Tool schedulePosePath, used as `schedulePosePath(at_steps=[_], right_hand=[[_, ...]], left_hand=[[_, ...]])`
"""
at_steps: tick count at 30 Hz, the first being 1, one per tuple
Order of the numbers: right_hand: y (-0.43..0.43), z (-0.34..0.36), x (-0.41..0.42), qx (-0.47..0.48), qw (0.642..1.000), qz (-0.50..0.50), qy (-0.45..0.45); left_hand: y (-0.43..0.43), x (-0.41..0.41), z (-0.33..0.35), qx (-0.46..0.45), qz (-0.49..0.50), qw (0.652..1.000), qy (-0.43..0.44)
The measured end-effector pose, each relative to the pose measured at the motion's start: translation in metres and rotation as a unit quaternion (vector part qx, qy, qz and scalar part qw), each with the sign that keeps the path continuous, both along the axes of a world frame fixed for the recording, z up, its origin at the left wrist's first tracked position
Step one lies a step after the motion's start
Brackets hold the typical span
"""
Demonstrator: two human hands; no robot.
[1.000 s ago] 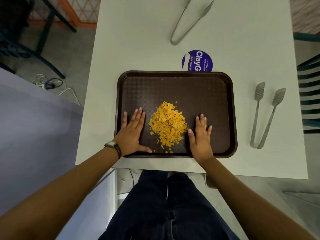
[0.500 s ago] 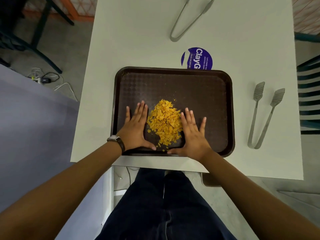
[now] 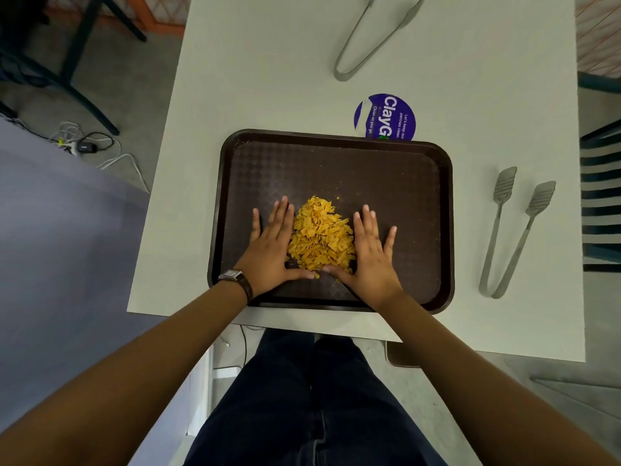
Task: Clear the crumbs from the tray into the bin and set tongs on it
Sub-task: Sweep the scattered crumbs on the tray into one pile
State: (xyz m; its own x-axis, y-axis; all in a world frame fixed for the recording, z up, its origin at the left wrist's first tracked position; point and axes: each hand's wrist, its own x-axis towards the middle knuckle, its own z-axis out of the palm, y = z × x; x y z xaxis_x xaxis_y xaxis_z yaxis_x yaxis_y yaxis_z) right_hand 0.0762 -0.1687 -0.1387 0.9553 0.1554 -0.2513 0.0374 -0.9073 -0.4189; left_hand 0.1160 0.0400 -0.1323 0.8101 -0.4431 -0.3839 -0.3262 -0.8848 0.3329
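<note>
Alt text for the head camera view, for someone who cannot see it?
Two flat hands, left and right, cup a pile of orange crumbs on a brown tray. Two metal tongs lie on the white table.

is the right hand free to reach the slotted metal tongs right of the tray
Probably yes. The right hand lies flat on the brown tray, holding nothing, and the slotted metal tongs lie on bare white table with nothing between.
</note>
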Motion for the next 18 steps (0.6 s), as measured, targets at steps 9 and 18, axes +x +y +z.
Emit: schedulePosePath(at_steps=[9, 18], right_hand=[[-0.029, 0.004, 0.005, -0.057, 0.994, 0.092, 0.029], [-0.019, 0.001, 0.023, -0.020, 0.995, 0.093, -0.009]], left_hand=[[0.038, 0.015, -0.002, 0.029, -0.024, 0.999, -0.006], [0.016, 0.029, -0.004, -0.012, -0.051, 0.999, -0.012]])
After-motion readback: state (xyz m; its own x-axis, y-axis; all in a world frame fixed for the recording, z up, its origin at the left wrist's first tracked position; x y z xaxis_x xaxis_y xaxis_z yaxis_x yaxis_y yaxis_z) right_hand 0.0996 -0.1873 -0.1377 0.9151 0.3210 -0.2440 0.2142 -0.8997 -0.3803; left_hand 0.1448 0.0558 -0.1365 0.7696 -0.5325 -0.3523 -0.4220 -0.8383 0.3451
